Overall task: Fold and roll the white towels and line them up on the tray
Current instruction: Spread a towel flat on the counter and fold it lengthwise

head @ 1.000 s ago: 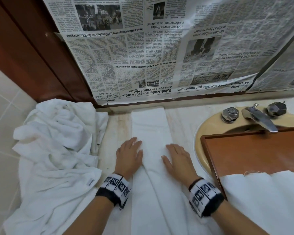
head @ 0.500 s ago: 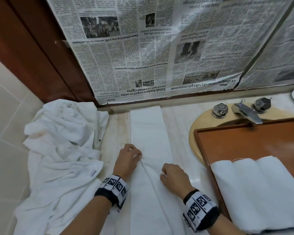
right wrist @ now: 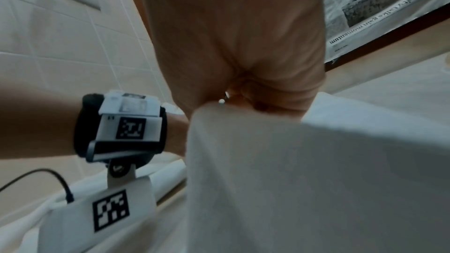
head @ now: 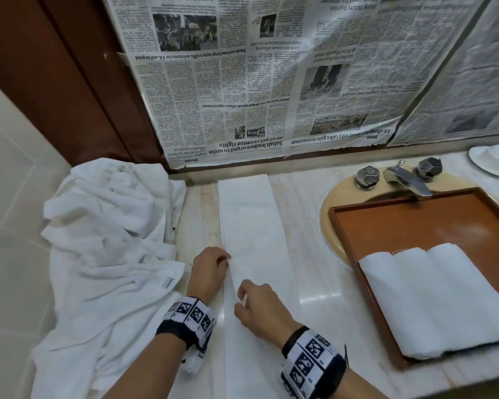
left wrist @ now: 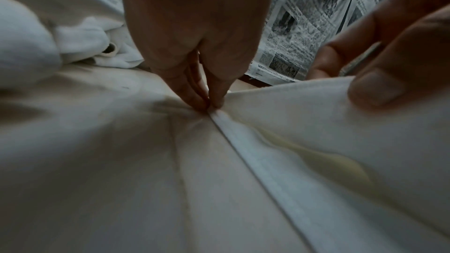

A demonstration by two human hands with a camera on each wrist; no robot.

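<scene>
Both hands, left hand (head: 209, 269) and right hand (head: 257, 308), pinch the long, soft folded towel's (head: 249, 223) left edge

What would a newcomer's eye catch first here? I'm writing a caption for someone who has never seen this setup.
Probably the upside-down newspaper covering the wall behind the counter. Next, the long folded towel strip at centre, its edge pinched by the left hand and right hand. Then the rolled towels lined up on the wooden tray over the sink at right, and the crumpled towel heap at left.
</scene>
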